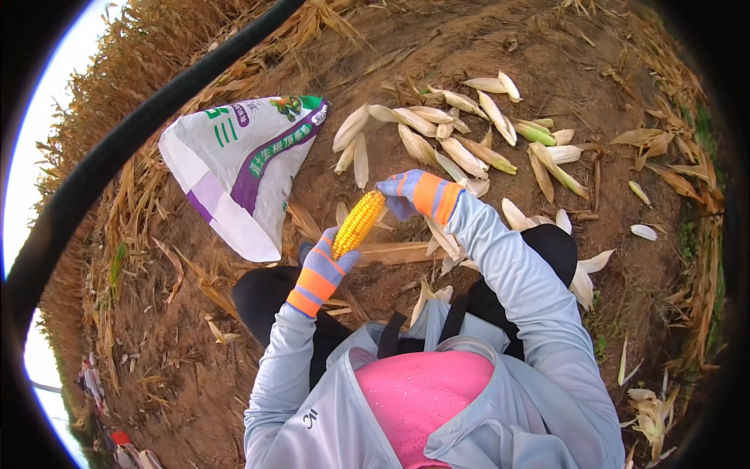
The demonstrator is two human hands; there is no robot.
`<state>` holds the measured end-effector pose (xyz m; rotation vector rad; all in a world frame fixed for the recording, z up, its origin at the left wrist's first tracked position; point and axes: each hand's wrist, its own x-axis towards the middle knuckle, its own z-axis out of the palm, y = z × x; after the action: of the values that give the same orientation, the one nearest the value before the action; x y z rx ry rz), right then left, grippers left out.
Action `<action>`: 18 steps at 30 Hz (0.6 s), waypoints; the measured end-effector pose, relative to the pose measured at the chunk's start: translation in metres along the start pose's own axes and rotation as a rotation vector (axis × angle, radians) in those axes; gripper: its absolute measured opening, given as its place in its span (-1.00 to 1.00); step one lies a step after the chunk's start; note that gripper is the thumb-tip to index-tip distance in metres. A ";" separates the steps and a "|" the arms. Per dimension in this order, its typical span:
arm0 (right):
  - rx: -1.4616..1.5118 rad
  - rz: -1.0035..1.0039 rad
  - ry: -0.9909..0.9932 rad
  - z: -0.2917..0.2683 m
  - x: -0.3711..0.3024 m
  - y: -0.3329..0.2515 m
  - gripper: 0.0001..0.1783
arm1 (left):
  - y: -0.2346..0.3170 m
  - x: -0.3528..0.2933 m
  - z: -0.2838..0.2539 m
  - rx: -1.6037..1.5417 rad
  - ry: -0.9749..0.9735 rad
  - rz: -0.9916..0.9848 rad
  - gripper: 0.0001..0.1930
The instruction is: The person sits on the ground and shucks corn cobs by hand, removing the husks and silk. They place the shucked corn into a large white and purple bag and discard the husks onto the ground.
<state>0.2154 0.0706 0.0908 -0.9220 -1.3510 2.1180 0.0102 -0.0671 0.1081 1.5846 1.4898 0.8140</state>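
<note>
A husked yellow corn cob point(358, 225) is held upright at a slant in front of me. My left hand point(324, 262), in a grey and orange striped glove, is closed around its lower end. My right hand point(414, 195), gloved alike, reaches in from the right, with its bent fingers closed at the cob's upper tip. Beyond my right hand lies a loose pile of corn ears in pale husks point(461, 144), a few of them greenish.
A white, purple and green woven sack point(250, 164) lies to the left of the cob. Torn husks point(586, 277) litter the brown soil by my right knee. Dry stalks point(125, 211) border the left side, and a black curved bar point(117, 160) crosses the upper left.
</note>
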 end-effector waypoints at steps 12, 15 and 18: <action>0.670 0.129 0.047 -0.009 0.006 -0.004 -0.79 | 0.026 0.042 0.002 1.014 0.445 0.564 -0.46; 0.708 0.101 0.117 -0.007 0.008 -0.005 -0.79 | 0.018 0.055 0.001 1.049 0.473 0.614 -0.48; 0.850 0.121 0.140 -0.004 0.010 0.001 -0.83 | 0.012 0.069 -0.017 1.114 0.408 0.640 -0.47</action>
<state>0.2118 0.0799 0.0855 -0.7567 -0.2425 2.3249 0.0084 0.0034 0.1224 2.9654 1.8910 0.6759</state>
